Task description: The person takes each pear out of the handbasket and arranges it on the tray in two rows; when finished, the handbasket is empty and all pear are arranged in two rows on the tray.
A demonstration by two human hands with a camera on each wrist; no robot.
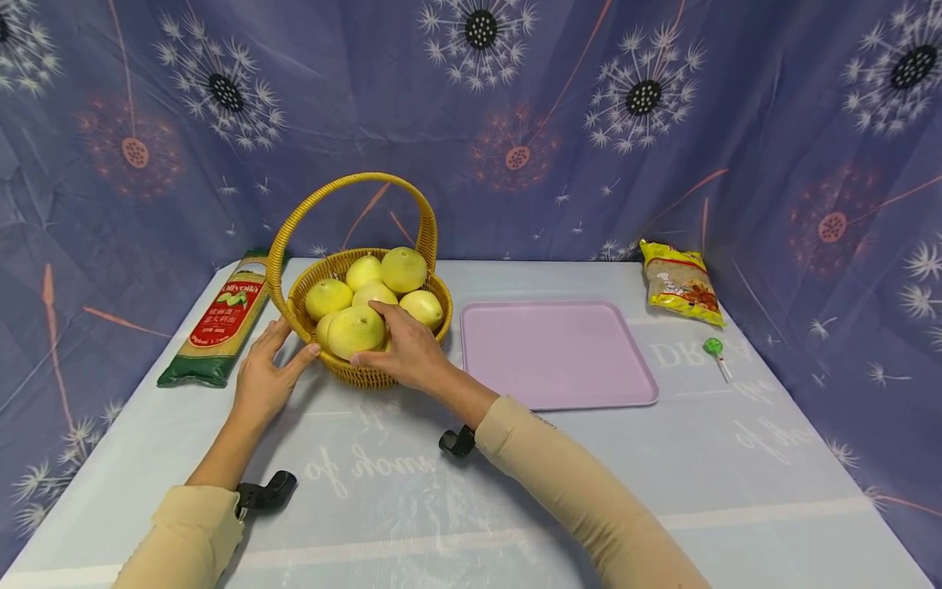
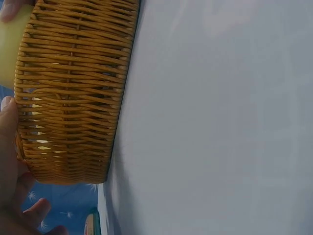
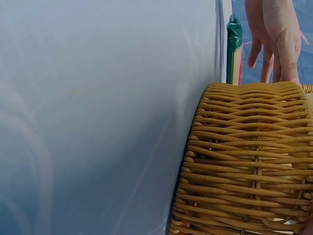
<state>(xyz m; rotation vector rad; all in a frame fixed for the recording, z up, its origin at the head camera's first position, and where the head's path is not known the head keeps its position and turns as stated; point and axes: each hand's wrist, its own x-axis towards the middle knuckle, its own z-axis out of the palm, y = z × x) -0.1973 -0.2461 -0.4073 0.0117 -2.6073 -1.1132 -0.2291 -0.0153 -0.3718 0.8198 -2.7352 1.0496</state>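
A woven yellow-brown basket (image 1: 361, 376) with a tall arched handle holds several pale yellow grapefruits. My right hand (image 1: 412, 348) reaches in from the right and grips the front grapefruit (image 1: 356, 332) between thumb and fingers; this fruit sits high, above the front rim. My left hand (image 1: 268, 372) is at the basket's left side, thumb touching the rim near the handle's foot and fingers extended along the outside. In the left wrist view, the left hand (image 2: 12, 171) lies by the wickerwork (image 2: 73, 98). The right wrist view shows the left hand's fingers (image 3: 266, 61) loosely straight beyond the basket.
A spaghetti packet (image 1: 224, 319) lies left of the basket. On its right is a flat lilac tray (image 1: 555, 356). Farther right lie a yellow snack bag (image 1: 683, 282) and a green lollipop (image 1: 714, 348). Patterned cloth hangs around the white-covered table (image 1: 412, 507).
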